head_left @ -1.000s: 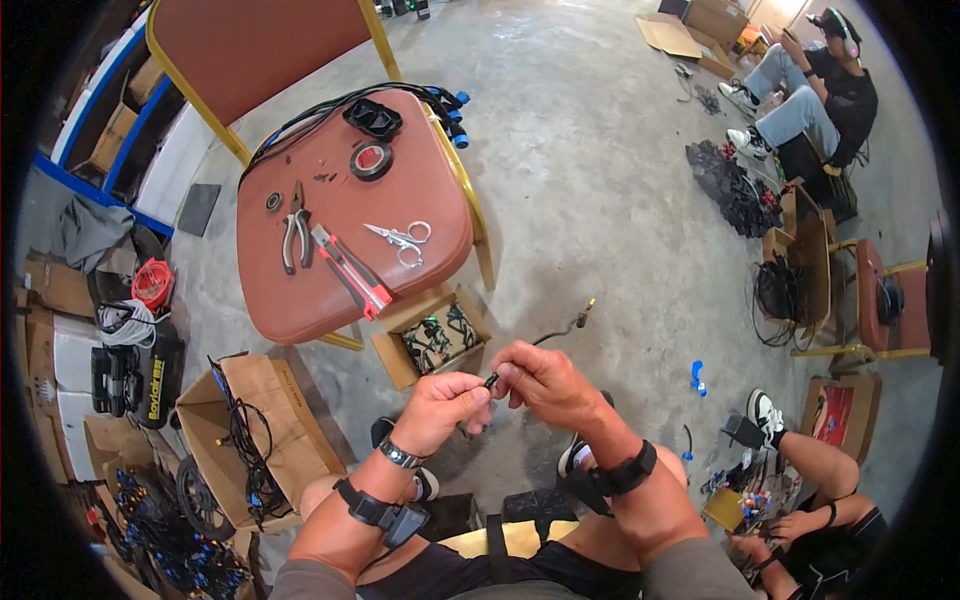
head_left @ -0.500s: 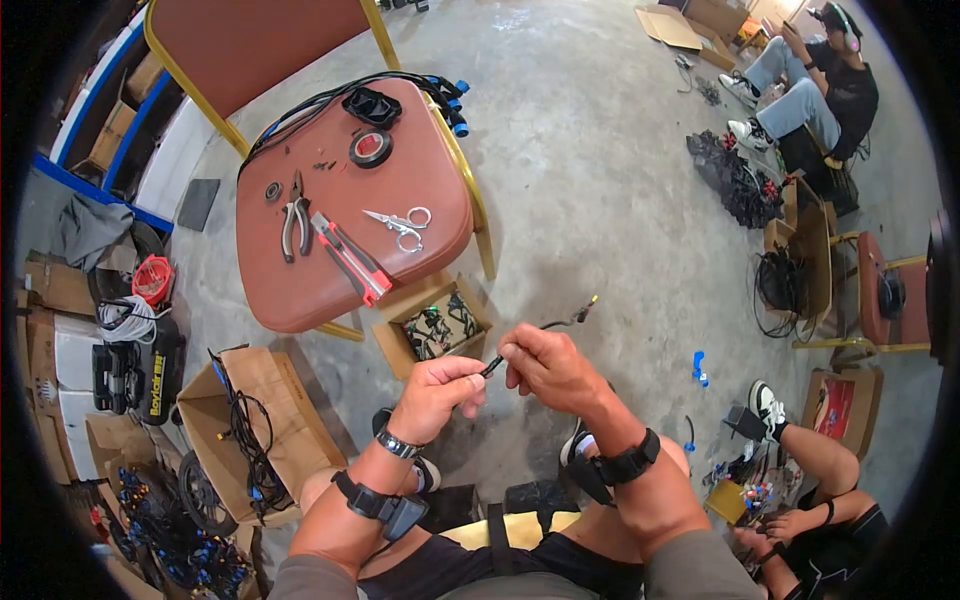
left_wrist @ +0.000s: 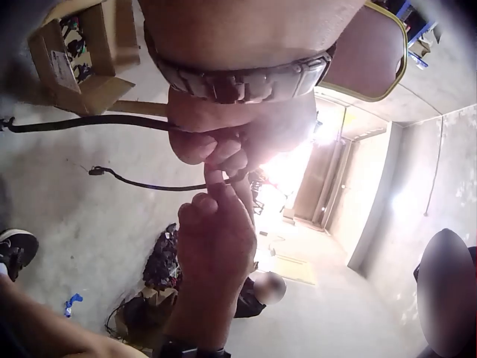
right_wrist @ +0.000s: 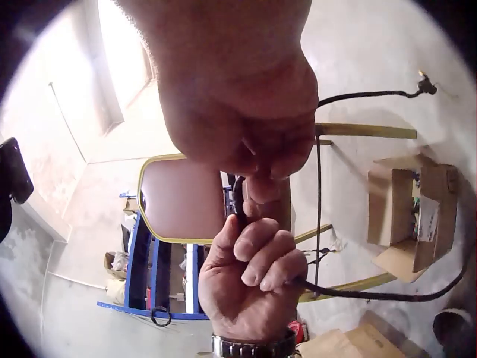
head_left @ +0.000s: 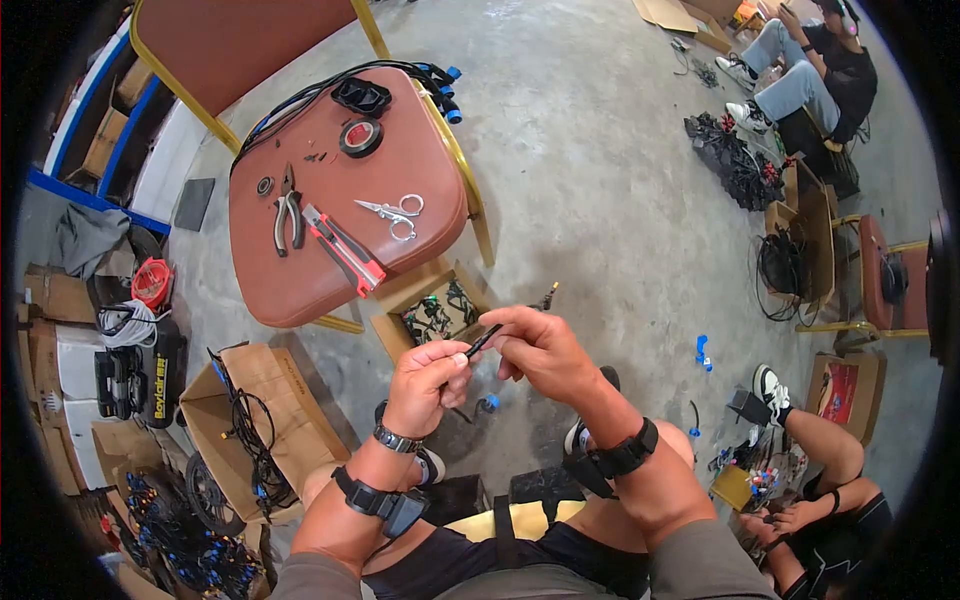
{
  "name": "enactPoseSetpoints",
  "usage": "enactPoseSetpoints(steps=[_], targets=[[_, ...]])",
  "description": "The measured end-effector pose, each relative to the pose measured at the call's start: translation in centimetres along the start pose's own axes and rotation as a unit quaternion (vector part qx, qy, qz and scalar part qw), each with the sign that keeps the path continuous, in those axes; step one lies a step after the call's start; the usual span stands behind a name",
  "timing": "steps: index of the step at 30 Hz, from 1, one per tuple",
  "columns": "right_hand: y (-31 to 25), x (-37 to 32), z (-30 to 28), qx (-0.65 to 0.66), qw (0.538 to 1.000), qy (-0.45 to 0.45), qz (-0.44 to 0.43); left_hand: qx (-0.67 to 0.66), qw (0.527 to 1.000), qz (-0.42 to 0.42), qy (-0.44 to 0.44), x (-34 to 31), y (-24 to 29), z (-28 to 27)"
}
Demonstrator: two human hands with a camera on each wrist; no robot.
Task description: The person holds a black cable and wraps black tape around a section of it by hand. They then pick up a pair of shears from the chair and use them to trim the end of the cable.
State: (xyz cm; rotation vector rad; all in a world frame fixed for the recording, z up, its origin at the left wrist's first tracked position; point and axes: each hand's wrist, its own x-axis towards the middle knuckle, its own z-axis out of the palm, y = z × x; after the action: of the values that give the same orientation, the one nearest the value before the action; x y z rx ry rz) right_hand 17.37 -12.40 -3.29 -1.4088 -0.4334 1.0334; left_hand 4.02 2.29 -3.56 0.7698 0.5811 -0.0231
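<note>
A short black cable piece [head_left: 484, 340] runs between the two hands in the head view. My left hand [head_left: 424, 388] pinches its lower end between thumb and fingers. Curled fingers of my right hand [head_left: 540, 352] hold its upper end. One dark cable [left_wrist: 89, 121] leads away from my left hand in the left wrist view, and a thinner one [left_wrist: 149, 186] leads from my right hand. In the right wrist view a cable [right_wrist: 373, 295] trails from my left hand. A blue-ended connector [head_left: 488, 403] hangs below the hands. The fingers partly hide the joined section.
A chair [head_left: 330, 270] bears pliers [head_left: 288, 212], a red cutter [head_left: 345, 252], scissors [head_left: 396, 214] and tape [head_left: 360, 137]. Small box [head_left: 386, 335] of parts stands beneath its front edge. A larger carton [head_left: 290, 400] is at left. Two people sit at right.
The black piece between my hands is tilted more and shows more of its length. My right forefinger has extended along it. A blue-ended connector has come into view below, and the chair appears slightly further left.
</note>
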Motion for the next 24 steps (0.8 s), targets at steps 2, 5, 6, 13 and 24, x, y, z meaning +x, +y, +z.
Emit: enactPoseSetpoints(steps=[2, 5, 6, 13, 24], targets=[[0.3, 0.1, 0.0, 0.040, 0.999, 0.002, 0.011, -0.009, 1.000, -0.005, -0.001, 0.0, 0.1, 0.0], [0.7, 0.2, -0.1, 0.084, 0.996, -0.004, 0.003, -0.019, 1.000, -0.001, -0.008, 0.1, 0.0, 0.1], [0.6, 0.2, -0.1, 0.096, 0.995, 0.000, 0.006, -0.020, 1.000, 0.002, -0.009, 0.1, 0.1, 0.2], [0.3, 0.0, 0.0, 0.110, 0.994, 0.011, 0.014, 0.030, 0.999, 0.028, -0.009, 0.1, -0.4, 0.3], [0.5, 0.3, 0.0, 0.092, 0.996, -0.001, 0.020, 0.084, 0.996, 0.020, 0.002, 0.4, -0.9, -0.6]])
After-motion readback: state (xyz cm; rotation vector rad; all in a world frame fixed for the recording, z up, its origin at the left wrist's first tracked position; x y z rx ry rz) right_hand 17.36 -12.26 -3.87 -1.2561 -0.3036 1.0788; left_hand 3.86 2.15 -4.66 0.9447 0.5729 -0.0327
